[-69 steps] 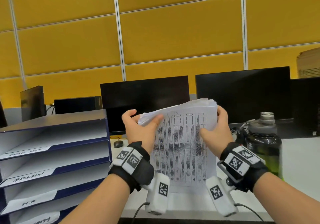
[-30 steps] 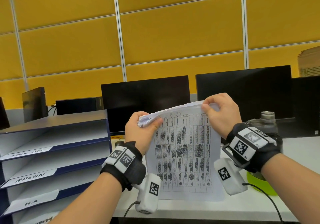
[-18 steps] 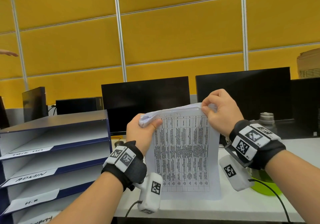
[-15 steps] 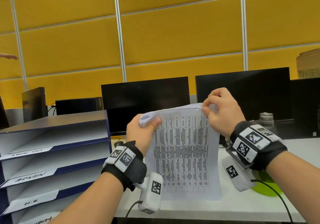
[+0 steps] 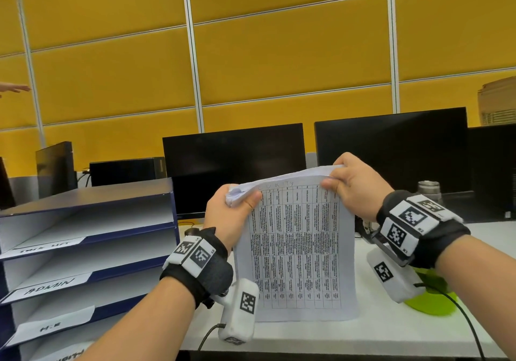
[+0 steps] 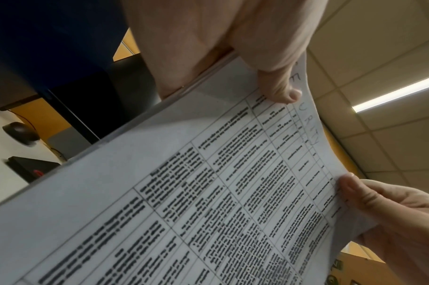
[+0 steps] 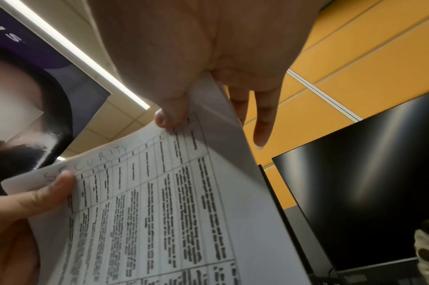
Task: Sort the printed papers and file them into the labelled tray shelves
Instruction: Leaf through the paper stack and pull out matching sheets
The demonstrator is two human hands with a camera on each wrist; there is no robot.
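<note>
Holding the stack of papers (image 5: 297, 249) upright in front of me, I have my left hand (image 5: 227, 215) clamped on its top left corner, thumb across the front and fingers curled behind, while my right hand (image 5: 353, 186) pinches the top right corner of the front sheet between thumb and fingers. The stack's long axis runs up and down, its bottom edge low over the white surface (image 5: 363, 330), though I cannot tell whether it touches. A handwritten word along the top of the front sheet reads SECURITY in the right wrist view. The tray shelves (image 5: 92, 249) stand to the left of the papers, their open mouths facing toward me and to the right, so my left hand is the nearer one to them. Labels I can make out on the tray lips include ADMIN on the second tier; the top label is too blurred to read. I judge the coming move is to peel this sheet off, turn its long axis flat and carry it leftward into the matching tier.
</note>
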